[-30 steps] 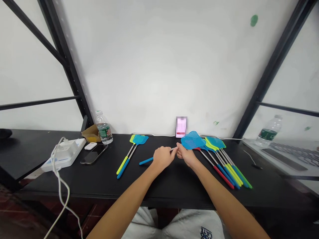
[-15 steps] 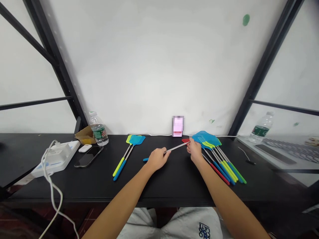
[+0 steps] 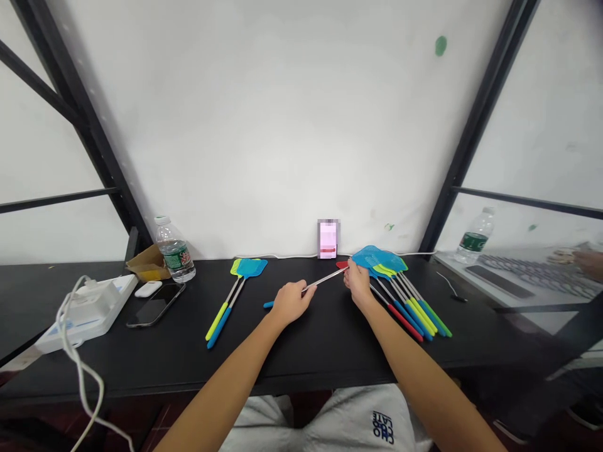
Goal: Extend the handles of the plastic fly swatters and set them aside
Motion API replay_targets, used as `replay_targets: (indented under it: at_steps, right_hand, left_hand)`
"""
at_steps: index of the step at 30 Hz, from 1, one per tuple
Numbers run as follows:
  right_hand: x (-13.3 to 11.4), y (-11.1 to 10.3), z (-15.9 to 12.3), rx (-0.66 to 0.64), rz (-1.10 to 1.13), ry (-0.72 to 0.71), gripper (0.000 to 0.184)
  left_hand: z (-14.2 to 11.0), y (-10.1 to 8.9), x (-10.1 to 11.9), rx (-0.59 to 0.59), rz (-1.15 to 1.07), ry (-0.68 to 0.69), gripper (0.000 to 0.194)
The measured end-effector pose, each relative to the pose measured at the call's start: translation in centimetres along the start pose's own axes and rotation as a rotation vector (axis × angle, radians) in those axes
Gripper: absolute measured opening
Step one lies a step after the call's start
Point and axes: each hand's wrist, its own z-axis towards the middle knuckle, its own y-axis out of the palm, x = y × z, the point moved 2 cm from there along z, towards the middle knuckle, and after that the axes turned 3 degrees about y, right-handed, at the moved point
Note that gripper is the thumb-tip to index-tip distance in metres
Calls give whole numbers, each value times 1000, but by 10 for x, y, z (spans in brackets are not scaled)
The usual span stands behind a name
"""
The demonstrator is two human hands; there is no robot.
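Fingers of the left hand (image 3: 292, 302) curled around the handle part of a blue fly swatter with steel rod and perforated plastic head (image 3: 326, 278); fingers of the right hand (image 3: 357, 284) pinched on its rod, close to the head. Contents, left to right:

White plastic power strip with white adapter (image 3: 89, 314), near the left end of the black tabletop (image 3: 320, 342). Tan cardboard box (image 3: 149, 263), white rounded case (image 3: 148, 289), black glass-faced phone (image 3: 155, 306) and clear green-labelled bottle (image 3: 176, 256), grouped close.

Yellow-handled swatter (image 3: 217, 321) and blue-handled swatter (image 3: 220, 326), side by side, heads overlapping toward the wall edge; open tabletop on both sides.

Held blue swatter, slanting across the middle, handle tip jutting left; bare surface from hands to front edge.

Pink-lit upright screen (image 3: 328, 241), at the wall edge.

Fan of red, blue, yellow and green swatters (image 3: 421, 316), just right of the right hand, limiting room there; the held head overlaps theirs in view, contact unclear.

Short cable with black plug (image 3: 458, 297), farther right, near a silver laptop (image 3: 499, 280).
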Motion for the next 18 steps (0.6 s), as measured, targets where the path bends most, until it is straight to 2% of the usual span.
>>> replay_targets:
  at_steps: [4,9,12,15,18]
  right_hand:
    - [-4,3,-5,2,41,40,42]
    - [-11,7,-10,-11,75,30,43]
    - [-16,8,-12,-15,104,2,44]
    - [-20,8,-14,-31,100,-50,47]
    - [-21,9,-15,-37,84,-64,48]
  left_hand:
    - [1,1,-2,33,-89,-50,28]
    - [6,-4,-8,139,-257,-73,25]
    - [8,-13,-7,195,-528,-77,31]
    - [11,-20,-6,130,-946,-149,35]
    - [14,-21,-8,99,-1199,-198,41]
